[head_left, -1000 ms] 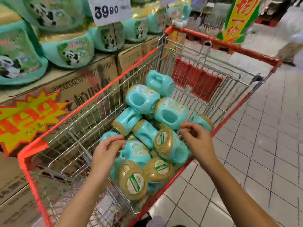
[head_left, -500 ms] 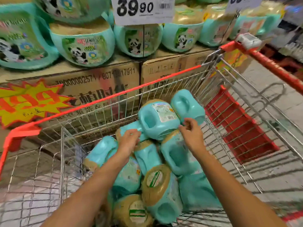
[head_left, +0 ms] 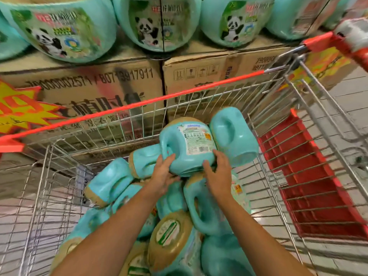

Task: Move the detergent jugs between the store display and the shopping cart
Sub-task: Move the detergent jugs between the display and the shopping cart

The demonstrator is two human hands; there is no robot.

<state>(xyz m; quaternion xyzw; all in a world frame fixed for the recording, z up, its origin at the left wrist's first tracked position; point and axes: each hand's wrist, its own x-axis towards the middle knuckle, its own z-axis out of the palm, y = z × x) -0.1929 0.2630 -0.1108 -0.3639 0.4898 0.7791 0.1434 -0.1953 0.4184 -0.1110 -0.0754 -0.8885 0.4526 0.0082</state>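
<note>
Several teal detergent jugs with gold caps lie piled in a wire shopping cart (head_left: 139,105) with a red rim. On top of the pile lies one jug (head_left: 187,148), its white back label facing up. My left hand (head_left: 164,174) grips its near left side by the handle hole. My right hand (head_left: 217,172) grips its near right edge. Another jug (head_left: 233,136) leans against it on the right. More jugs with panda labels (head_left: 147,22) stand on the display above the cart.
Cardboard boxes (head_left: 95,90) under the display stand just beyond the cart's far side. A yellow and red starburst price sign (head_left: 18,110) hangs at left. The cart's red child seat flap (head_left: 310,176) is at right, with the tiled floor beyond it.
Both hands moved forward from the near jugs and closed around the labelled jug on top. My view swung left and closer to the display.
</note>
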